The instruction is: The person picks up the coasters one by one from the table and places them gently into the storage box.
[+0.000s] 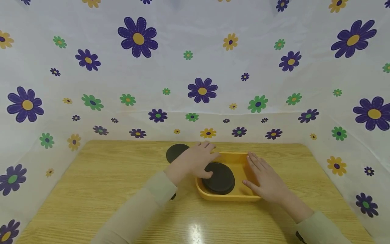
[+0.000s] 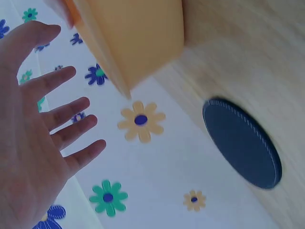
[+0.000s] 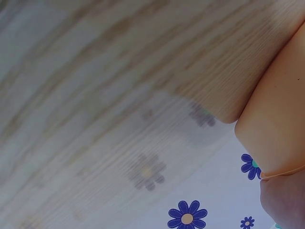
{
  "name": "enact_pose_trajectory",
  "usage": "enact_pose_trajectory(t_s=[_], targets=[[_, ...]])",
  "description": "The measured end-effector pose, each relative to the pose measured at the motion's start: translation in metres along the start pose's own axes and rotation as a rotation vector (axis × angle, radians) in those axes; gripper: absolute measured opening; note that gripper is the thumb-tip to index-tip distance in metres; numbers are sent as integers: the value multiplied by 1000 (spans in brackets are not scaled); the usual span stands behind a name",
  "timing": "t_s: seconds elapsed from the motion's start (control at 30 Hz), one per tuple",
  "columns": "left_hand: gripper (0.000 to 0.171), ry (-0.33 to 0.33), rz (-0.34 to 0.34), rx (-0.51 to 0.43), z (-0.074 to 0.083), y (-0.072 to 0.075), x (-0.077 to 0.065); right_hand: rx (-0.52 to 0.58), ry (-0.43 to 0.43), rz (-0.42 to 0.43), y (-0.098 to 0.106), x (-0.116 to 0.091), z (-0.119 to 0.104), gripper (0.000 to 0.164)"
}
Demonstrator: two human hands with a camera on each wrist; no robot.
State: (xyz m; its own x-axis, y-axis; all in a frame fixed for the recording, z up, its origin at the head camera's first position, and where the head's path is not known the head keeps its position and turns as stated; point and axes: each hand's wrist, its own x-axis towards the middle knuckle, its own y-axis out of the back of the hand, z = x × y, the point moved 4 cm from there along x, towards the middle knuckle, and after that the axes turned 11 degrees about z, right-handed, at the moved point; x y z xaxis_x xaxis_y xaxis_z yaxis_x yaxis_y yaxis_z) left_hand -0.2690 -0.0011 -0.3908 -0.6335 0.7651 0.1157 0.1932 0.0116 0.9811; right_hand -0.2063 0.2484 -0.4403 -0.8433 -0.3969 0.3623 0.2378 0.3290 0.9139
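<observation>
A yellow tray point(image 1: 228, 198) with rounded corners sits on the table. Inside its left half lie black round coasters point(image 1: 220, 181), seemingly stacked, as a second edge shows below the top one. My left hand point(image 1: 195, 159) hovers over the tray's left side, thumb overlapping the coasters in the head view; the left wrist view shows its fingers spread and holding nothing. Along the tray's right rim rests my right hand point(image 1: 269, 179), fingers straight and thumb over the inside. Another black coaster point(image 2: 242, 143), stitched round its edge, lies on the table left of the tray.
The wooden table point(image 1: 122, 162) extends on both sides of the tray. A white cloth point(image 1: 170, 74) printed with flowers hangs behind it and along both sides.
</observation>
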Motion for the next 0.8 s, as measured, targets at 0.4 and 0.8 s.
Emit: enact_pose_trajectory(t_s=[0.4, 0.8], targets=[[76, 116, 4, -82, -52, 0, -9, -10, 5, -21, -1, 1, 2, 85], [76, 206, -9, -144, -78, -30, -18, -14, 1, -21, 0, 1, 2, 85]])
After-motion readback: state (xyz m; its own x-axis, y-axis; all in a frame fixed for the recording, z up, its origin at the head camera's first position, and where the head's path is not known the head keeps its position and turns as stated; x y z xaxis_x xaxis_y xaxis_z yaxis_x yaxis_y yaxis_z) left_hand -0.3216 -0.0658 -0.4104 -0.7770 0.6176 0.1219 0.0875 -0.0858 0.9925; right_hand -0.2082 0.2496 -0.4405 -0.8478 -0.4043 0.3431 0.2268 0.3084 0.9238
